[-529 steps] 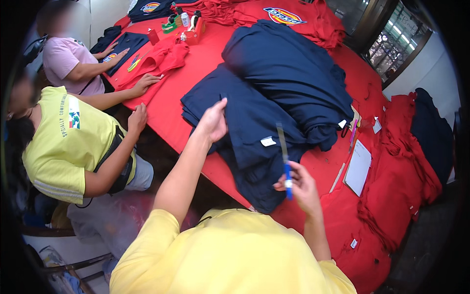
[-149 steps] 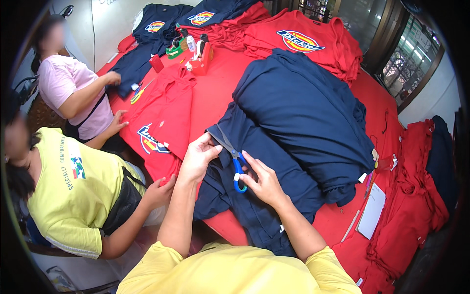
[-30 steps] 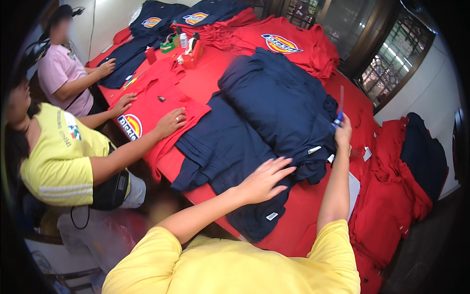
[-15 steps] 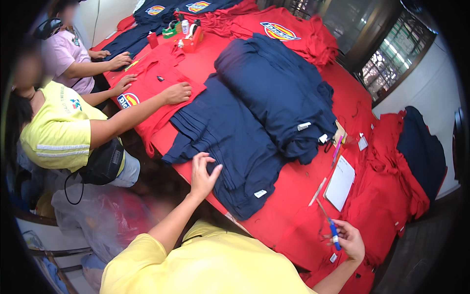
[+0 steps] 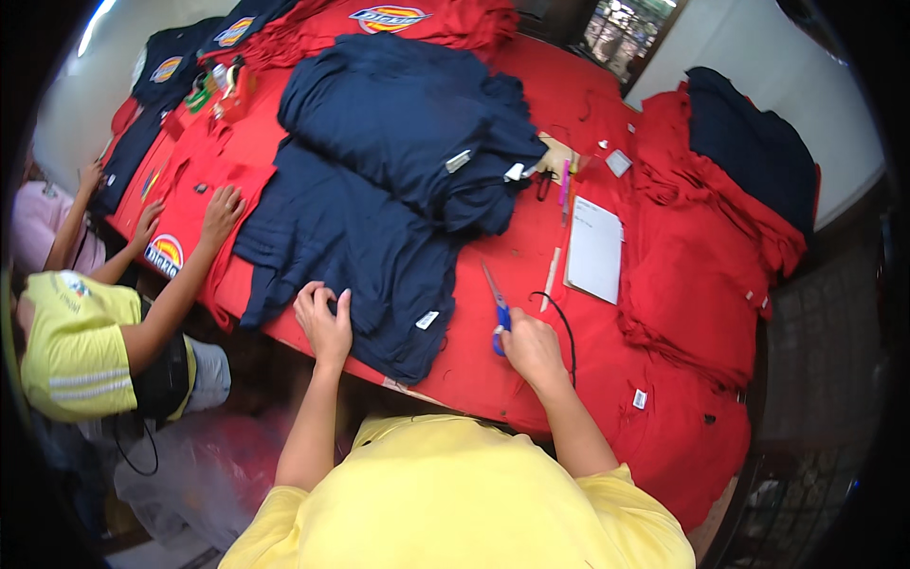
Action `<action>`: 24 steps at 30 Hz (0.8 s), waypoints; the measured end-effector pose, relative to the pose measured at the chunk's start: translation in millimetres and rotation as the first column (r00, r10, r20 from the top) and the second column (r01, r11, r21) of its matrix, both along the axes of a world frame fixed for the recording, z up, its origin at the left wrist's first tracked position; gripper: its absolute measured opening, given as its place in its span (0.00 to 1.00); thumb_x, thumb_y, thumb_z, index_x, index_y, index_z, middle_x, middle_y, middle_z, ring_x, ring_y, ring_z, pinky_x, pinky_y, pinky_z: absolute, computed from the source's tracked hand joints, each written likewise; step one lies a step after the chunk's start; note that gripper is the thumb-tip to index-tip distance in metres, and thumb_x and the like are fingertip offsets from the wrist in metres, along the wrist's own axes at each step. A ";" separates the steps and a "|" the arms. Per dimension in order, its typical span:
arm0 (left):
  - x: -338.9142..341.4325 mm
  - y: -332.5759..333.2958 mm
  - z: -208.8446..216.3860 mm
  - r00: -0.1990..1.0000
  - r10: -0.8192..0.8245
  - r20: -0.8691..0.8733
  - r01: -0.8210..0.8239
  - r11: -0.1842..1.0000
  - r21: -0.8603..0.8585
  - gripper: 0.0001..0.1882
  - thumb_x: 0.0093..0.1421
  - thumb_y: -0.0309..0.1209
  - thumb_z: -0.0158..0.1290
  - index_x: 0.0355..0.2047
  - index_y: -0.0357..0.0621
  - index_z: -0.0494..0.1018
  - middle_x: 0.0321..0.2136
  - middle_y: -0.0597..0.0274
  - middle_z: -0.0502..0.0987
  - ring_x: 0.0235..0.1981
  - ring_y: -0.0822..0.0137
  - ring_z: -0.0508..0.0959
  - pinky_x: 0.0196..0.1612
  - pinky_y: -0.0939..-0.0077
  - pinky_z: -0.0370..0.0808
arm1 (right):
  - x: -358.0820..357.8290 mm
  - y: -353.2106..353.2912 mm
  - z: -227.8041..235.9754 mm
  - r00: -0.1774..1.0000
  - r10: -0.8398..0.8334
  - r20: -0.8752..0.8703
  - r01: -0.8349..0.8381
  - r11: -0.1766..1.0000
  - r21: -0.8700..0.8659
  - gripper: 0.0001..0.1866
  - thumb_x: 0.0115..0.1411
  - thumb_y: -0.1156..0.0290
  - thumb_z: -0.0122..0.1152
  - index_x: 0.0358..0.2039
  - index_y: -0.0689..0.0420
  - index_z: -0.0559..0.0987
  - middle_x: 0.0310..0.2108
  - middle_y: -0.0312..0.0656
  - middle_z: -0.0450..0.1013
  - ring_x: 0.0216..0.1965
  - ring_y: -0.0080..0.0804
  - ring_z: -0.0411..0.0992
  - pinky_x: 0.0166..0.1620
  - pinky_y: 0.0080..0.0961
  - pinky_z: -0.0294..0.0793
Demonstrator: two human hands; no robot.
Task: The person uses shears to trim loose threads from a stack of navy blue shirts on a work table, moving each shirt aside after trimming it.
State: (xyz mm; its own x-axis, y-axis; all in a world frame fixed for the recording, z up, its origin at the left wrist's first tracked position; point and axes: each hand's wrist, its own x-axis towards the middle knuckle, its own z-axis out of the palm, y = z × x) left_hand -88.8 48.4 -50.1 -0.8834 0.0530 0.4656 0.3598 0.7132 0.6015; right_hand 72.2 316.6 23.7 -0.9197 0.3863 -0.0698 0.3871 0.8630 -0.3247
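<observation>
My right hand (image 5: 535,349) is closed round the blue handles of a pair of scissors (image 5: 501,322), whose metal blades point away from me above the red table. The blades look held together. At the near edge of a stack of navy shirts (image 5: 355,248), my left hand (image 5: 324,327) rests on or just over the cloth, fingers spread and slightly bent. A small white label (image 5: 427,321) shows on this stack, right of that hand. Behind lies a bulky folded pile of navy garments (image 5: 398,123), with more white labels at its right end.
A white notepad (image 5: 594,248), a pink pen (image 5: 565,185) and a dark cord (image 5: 569,332) lie right of the scissors. Red garments (image 5: 697,256) cover the right side. On the left, a co-worker's hand (image 5: 223,216) rests on a red shirt (image 5: 199,190). A red tape dispenser (image 5: 237,98) stands beyond.
My view has swung to the right. My right hand has brought the scissors leftward, closer to the navy stack, and turned them. My left hand stays near the stack's front edge.
</observation>
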 end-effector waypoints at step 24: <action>-1.0 -9.0 3.8 0.993 -0.116 0.025 0.116 0.993 0.016 0.12 0.56 0.36 0.58 0.30 0.42 0.69 0.47 0.54 0.68 0.50 0.52 0.65 0.53 0.57 0.60 | 39.2 133.7 -6.2 0.659 -0.612 -0.437 0.716 0.689 0.114 0.19 0.58 0.72 0.56 0.51 0.54 0.75 0.61 0.46 0.60 0.66 0.48 0.51 0.65 0.54 0.46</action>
State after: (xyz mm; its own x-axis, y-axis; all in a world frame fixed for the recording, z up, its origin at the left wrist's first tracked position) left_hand -89.8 39.5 -46.3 -0.8833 0.1490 0.4444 0.4239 0.6586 0.6217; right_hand 111.4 450.3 17.5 -0.3453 0.8564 0.3838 0.7978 0.4832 -0.3606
